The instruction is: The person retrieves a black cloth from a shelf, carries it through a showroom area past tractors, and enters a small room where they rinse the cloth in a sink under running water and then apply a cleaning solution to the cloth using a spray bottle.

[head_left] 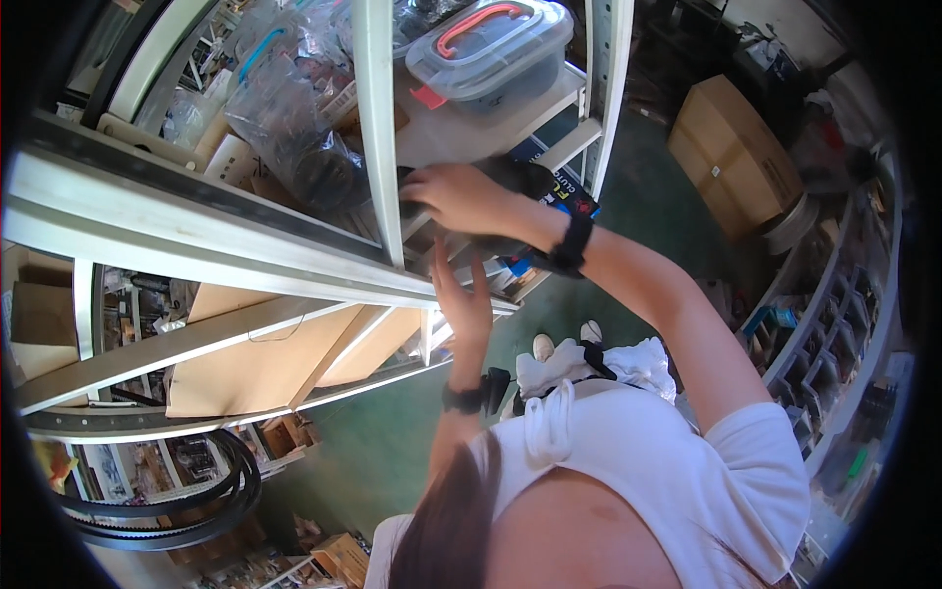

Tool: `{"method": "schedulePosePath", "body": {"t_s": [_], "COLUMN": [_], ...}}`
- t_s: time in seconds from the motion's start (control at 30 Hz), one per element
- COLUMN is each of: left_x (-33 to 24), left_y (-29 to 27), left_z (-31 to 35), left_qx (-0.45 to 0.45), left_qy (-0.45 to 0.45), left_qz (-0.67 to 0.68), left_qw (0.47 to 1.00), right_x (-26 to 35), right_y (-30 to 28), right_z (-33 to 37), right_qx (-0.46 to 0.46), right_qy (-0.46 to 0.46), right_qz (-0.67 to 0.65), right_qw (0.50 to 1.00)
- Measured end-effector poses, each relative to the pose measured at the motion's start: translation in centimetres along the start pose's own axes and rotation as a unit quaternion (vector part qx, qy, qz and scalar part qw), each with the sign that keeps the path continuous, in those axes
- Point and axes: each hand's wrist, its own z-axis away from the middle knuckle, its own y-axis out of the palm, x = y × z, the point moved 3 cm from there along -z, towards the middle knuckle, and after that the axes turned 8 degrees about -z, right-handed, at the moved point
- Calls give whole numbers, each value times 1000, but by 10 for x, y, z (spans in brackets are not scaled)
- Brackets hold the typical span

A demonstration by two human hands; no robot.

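1. Hiding most of a dark item [520, 175], the right hand [456, 193] and its forearm lie across it; I can't make out its kind or outline.
2. The fingertips meet dark shapes near a white post [377, 118] just left of that hand; whether they grasp anything, I can't tell.
3. The right elbow is bent out, the forearm slanting inward, palm side turned down, fingers curled leftward.
4. Below it, the left hand [461, 302] points upward, unclenched, fingers straight and apart; its palm contact is unclear.
5. Right of the right hand, a blue-and-black box [577, 196] is partly covered by the forearm.
6. Above that hand sits a clear lidded container [500, 59]; to its left, plastic-wrapped goods [294, 128] blur together.
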Motion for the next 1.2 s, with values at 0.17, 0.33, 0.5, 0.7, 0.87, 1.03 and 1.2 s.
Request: {"method": "schedulePosePath", "body": {"t_s": [0.17,0.33,0.5,0.7,0.87,1.03,1.2], "left_x": [-8,-13,-13,-28,-62,-105,-124], "left_y": [1,7,1,-10,-7,11,24], "left_z": [-3,-1,5,-4,-58,-116,-146], "left_qx": [-4,16,-7,-83,-100,-131,-107], "left_qy": [62,73,31,76,166,224,277], "left_qz": [-61,0,48,46,58,3,-287], "left_qw": [996,997,998,993,979,966,911], "right_x": [-2,-17,-21,8,1,-26,-26], "right_y": [-29,-25,0,-4,-38,-74,-79], "right_z": [31,2,-25,28,51,73,78], "right_qx": [-87,-129,-8,-67,-159,-184,-201], "right_qy": [43,107,88,0,23,47,22], "right_qz": [58,140,86,94,110,143,99], "right_qw": [994,976,992,993,981,971,974]}}
